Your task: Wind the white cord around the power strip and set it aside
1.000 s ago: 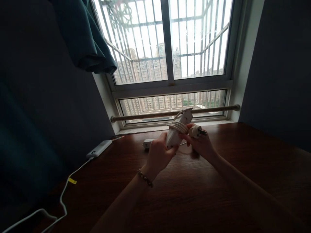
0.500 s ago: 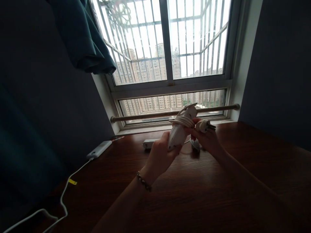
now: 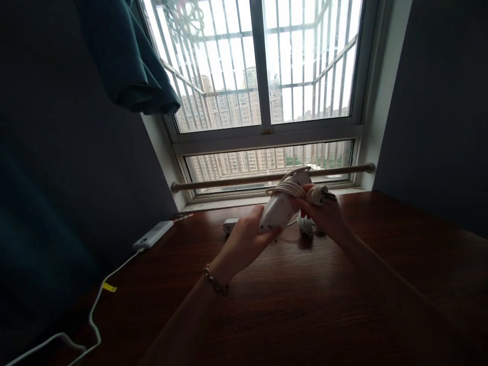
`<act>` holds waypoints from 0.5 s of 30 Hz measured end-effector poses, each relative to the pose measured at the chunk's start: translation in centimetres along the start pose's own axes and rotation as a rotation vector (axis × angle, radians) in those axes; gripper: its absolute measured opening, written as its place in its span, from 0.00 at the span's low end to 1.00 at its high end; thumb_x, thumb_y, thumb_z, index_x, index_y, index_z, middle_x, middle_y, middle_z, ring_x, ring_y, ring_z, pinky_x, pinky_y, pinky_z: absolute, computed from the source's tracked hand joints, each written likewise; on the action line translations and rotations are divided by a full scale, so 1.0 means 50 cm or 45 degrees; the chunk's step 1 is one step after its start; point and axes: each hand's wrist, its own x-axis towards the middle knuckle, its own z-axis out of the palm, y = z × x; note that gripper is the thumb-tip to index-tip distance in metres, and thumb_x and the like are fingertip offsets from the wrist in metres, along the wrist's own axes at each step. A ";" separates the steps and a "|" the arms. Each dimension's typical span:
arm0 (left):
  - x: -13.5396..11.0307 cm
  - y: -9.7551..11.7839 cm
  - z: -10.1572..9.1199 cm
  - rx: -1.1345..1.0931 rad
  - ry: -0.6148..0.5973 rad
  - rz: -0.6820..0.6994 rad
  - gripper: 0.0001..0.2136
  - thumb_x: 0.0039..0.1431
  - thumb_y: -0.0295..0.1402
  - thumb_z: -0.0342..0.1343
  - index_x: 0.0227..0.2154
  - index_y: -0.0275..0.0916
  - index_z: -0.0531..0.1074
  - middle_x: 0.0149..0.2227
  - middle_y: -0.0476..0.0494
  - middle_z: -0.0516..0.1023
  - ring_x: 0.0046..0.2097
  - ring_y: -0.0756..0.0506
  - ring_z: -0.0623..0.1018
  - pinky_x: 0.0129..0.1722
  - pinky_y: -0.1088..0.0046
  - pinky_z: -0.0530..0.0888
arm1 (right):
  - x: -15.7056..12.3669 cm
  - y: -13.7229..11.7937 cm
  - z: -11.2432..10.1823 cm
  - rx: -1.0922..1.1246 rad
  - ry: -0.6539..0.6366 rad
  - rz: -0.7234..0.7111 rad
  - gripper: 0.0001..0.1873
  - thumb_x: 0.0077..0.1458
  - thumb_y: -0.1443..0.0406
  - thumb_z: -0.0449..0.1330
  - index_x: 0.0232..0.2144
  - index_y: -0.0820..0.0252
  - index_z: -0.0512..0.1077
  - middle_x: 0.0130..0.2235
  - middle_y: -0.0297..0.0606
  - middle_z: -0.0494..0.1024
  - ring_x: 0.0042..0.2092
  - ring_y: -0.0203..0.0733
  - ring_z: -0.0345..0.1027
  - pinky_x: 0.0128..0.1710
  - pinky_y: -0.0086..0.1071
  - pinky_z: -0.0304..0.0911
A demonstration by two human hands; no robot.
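A white power strip (image 3: 275,212) is held tilted above the brown table, its cord (image 3: 288,189) wound around the body. My left hand (image 3: 249,231) is closed around the strip's lower end. At the cord's plug end, my right hand (image 3: 318,208) is closed with the fingers pinching near the plug (image 3: 319,195), whose dark prongs point right. Behind the hands, a second white strip-like object (image 3: 230,225) lies on the table, partly hidden by my left hand. A bundled white cord (image 3: 305,224) rests below my right hand.
On the table (image 3: 244,315), a white power bank (image 3: 154,235) lies at the left with a white cable (image 3: 93,315) running toward the front; the cable bears a yellow tag (image 3: 109,287). A wooden rail (image 3: 229,182) crosses the window, and a teal curtain (image 3: 129,76) hangs at upper left.
My left hand and the strip's lower end have shifted slightly left, so the strip leans a bit more. The plug has turned slightly in my right hand.
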 end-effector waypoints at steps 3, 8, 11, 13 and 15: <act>-0.006 0.008 0.009 0.124 0.070 -0.014 0.15 0.53 0.39 0.52 0.42 0.39 0.63 0.32 0.45 0.73 0.31 0.45 0.71 0.29 0.74 0.62 | 0.003 0.003 0.000 0.041 0.033 0.035 0.16 0.43 0.60 0.63 0.34 0.63 0.66 0.17 0.28 0.67 0.18 0.32 0.59 0.18 0.26 0.56; -0.018 0.021 0.030 0.304 0.175 0.006 0.14 0.55 0.39 0.49 0.42 0.36 0.61 0.30 0.41 0.72 0.30 0.43 0.72 0.26 0.72 0.60 | 0.005 -0.007 0.002 0.051 0.007 0.049 0.15 0.44 0.59 0.62 0.33 0.62 0.65 0.17 0.28 0.67 0.18 0.32 0.59 0.18 0.26 0.56; -0.025 0.027 0.038 0.376 0.253 0.018 0.15 0.56 0.39 0.48 0.44 0.35 0.60 0.31 0.40 0.72 0.30 0.43 0.71 0.26 0.72 0.59 | 0.002 -0.015 0.002 0.056 0.014 0.034 0.15 0.45 0.58 0.61 0.32 0.61 0.65 0.16 0.28 0.66 0.17 0.33 0.58 0.18 0.27 0.56; -0.025 0.026 0.037 0.303 0.218 -0.003 0.16 0.55 0.40 0.49 0.43 0.36 0.61 0.30 0.42 0.72 0.29 0.44 0.71 0.26 0.72 0.59 | -0.001 -0.018 0.002 0.055 0.041 0.006 0.15 0.45 0.58 0.60 0.33 0.61 0.64 0.15 0.27 0.65 0.17 0.33 0.58 0.19 0.28 0.57; -0.022 0.019 0.028 0.159 0.151 -0.025 0.17 0.53 0.41 0.52 0.43 0.38 0.61 0.30 0.45 0.72 0.30 0.45 0.71 0.26 0.73 0.60 | -0.003 -0.021 -0.001 0.020 0.046 -0.043 0.14 0.46 0.59 0.60 0.33 0.61 0.64 0.15 0.26 0.64 0.18 0.33 0.58 0.22 0.28 0.58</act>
